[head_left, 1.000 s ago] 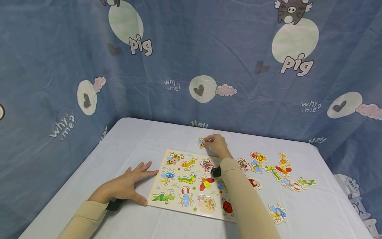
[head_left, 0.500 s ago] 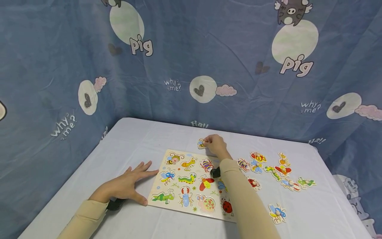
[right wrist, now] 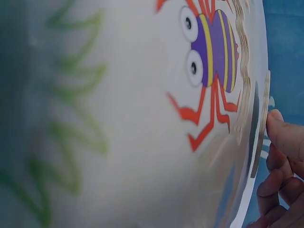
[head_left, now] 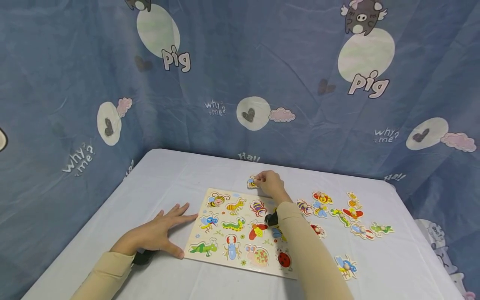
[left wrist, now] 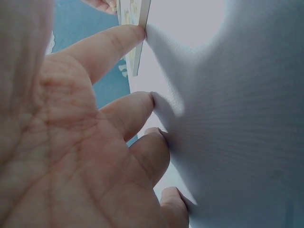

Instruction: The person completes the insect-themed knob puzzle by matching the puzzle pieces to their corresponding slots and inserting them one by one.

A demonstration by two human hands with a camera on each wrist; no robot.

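My left hand (head_left: 161,231) lies spread at the left side of a wooden insect puzzle board (head_left: 217,261), thumb and a fingertip at its edge. In the left wrist view its fingertips (left wrist: 142,33) rest on the white cloth by the board's edge. Beyond the board's far edge, my right hand (head_left: 271,184) pinches a bee puzzle piece (head_left: 251,182) between thumb and fingers. The right wrist view shows that piece (right wrist: 261,133) edge-on, just past the board's printed spider (right wrist: 213,52). My right forearm hides the board's right part.
To the right lie several loose knobbed insect pieces, among them a spider (head_left: 304,206), a caterpillar (head_left: 339,216), a grasshopper (head_left: 381,229) and, nearer, a blue-winged mosquito (head_left: 346,267). A blue printed curtain (head_left: 210,137) hangs behind the white-covered table (head_left: 168,175).
The head view has shifted slightly. Both hands, the bee piece and the board keep nearly the same places, with the right hand still pinching the piece.
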